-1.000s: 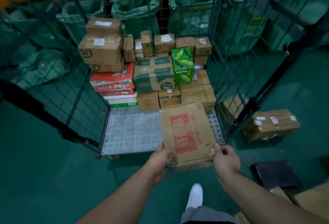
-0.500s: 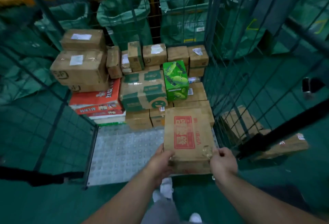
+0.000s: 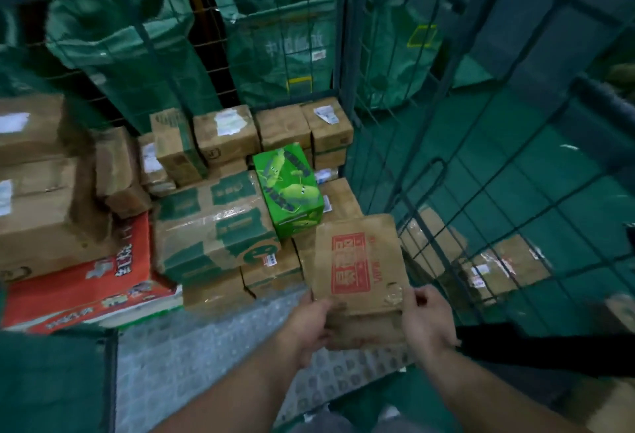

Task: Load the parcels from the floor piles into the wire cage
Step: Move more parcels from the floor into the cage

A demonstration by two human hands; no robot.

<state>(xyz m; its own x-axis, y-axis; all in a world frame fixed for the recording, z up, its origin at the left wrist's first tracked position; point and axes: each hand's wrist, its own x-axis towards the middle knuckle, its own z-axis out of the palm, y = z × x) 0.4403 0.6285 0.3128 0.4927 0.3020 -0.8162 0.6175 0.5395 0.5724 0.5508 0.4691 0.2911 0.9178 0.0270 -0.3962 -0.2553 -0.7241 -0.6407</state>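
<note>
I hold a flat brown cardboard parcel (image 3: 357, 260) with red print over the front right of the wire cage's studded metal floor (image 3: 192, 357). My left hand (image 3: 309, 326) grips its near left corner and my right hand (image 3: 426, 319) grips its near right corner. The parcel's far edge reaches the stacked boxes in the cage, beside a bright green box (image 3: 288, 188) and a brown box with green print (image 3: 213, 226).
Red-printed cartons (image 3: 89, 281) and large brown boxes (image 3: 37, 212) fill the cage's left. The cage's right mesh wall (image 3: 446, 192) stands close to the parcel. More parcels (image 3: 505, 267) lie on the green floor outside it. Green sacks (image 3: 281, 37) hang behind.
I have stepped closer to the cage. The parcel has moved forward, from in front of the cage to over its floor and up to the stack. Both hands kept their hold.
</note>
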